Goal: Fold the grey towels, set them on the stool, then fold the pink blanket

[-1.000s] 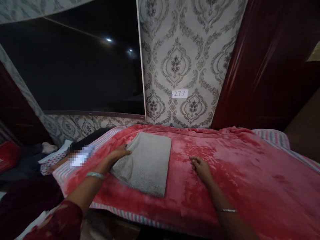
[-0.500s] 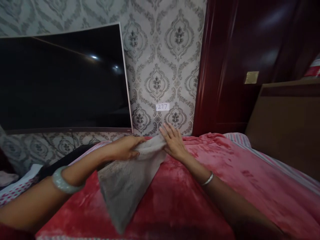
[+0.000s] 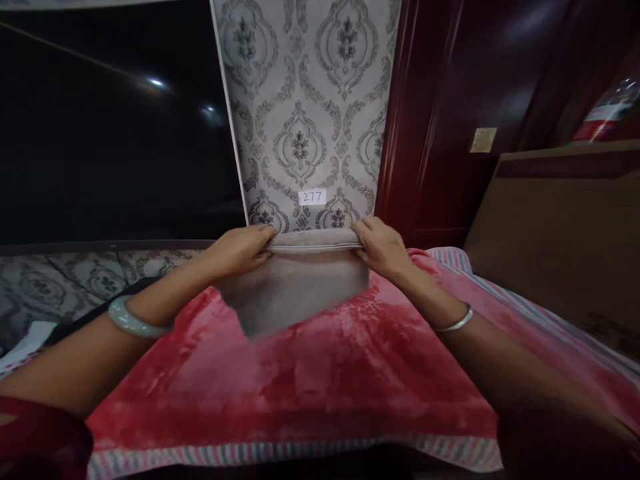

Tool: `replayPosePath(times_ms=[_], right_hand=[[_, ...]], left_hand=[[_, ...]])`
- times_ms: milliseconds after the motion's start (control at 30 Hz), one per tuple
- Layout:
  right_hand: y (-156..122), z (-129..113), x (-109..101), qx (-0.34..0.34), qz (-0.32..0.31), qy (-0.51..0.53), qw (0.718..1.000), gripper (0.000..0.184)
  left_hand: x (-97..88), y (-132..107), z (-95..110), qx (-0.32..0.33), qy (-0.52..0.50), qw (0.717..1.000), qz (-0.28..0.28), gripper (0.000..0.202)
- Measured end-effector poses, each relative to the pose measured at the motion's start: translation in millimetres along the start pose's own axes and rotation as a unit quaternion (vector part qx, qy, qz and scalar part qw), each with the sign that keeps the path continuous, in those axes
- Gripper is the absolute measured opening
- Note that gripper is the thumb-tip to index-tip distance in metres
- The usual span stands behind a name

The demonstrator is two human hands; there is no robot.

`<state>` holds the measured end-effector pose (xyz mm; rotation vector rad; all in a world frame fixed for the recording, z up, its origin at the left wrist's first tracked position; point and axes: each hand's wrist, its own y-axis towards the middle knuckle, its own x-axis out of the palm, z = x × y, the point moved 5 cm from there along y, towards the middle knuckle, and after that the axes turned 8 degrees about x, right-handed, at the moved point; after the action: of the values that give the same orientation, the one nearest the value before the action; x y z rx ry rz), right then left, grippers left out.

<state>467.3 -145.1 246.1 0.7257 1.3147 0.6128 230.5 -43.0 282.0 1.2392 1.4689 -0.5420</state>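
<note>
A soft grey cushion cover [image 3: 295, 287] hangs stretched between my two hands above the bed, its top edge level and a zip-like seam running just under that edge. My left hand [image 3: 245, 250], with a pale green bangle on the wrist, pinches the top left corner. At the top right corner, my right hand [image 3: 384, 247] grips the same edge, and a silver bangle circles that wrist. The cover's lower edge slants, dipping lowest on the left. Beneath it spreads a red and pink plush blanket [image 3: 300, 387].
A large dark television [image 3: 115, 127] is at the left against patterned wallpaper [image 3: 300, 87]. A paper label marked 277 [image 3: 313, 197] is on the wall. Dark red wood panelling [image 3: 450, 80] and a big cardboard box [image 3: 560, 240] stand at the right. Striped bedding [image 3: 210, 457] edges the blanket.
My hands have spread apart and risen, the right one moving rightward, so the cover's top edge is now straight and level. Before, the cover hung slanting down to a low point.
</note>
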Motion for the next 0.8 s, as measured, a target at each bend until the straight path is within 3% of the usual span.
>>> replayPosePath(times_ms=[67,133,200,333,367,433,533,633,733,800], right_hand=[[-21,5,-9,-0.004,0.056,0.002,0.998,0.030],[-69,4,-4,-0.014,0.083,0.027,0.996,0.034],[-137,-6,11,-0.026,0.089,0.066,0.994,0.037],[-271,-33,51,-0.009,-0.007,0.150,0.989,0.053],[-292,-37,57,0.013,-0.021,0.166,0.986,0.055],[-316,-42,62,0.052,-0.045,0.205,0.976,0.058],[-321,-36,59,0.118,-0.099,0.274,0.949,0.051],[-316,-16,57,0.219,-0.127,0.350,0.902,0.032],[-313,18,68,0.392,-0.103,0.401,0.822,0.038],[-308,34,88,0.478,-0.129,0.438,0.751,0.051]], left_hand=[[-0.1,-7,17,0.012,0.058,0.997,0.046,0.030],[23.9,-27,41,0.028,0.089,0.993,0.075,0.031],[72.4,-60,72,0.055,0.091,0.991,0.082,0.038],[191.7,-134,145,0.146,-0.019,0.989,-0.013,0.045],[211.0,-149,156,0.139,-0.037,0.989,-0.032,0.046],[227.3,-167,166,0.094,-0.062,0.993,-0.031,0.054],[213.4,-173,158,0.063,-0.160,0.985,0.005,0.055],[193.9,-169,123,0.012,-0.292,0.955,0.047,0.037],[200.8,-167,64,-0.175,-0.367,0.909,0.094,0.040],[220.5,-166,30,-0.296,-0.420,0.853,0.094,0.049]])
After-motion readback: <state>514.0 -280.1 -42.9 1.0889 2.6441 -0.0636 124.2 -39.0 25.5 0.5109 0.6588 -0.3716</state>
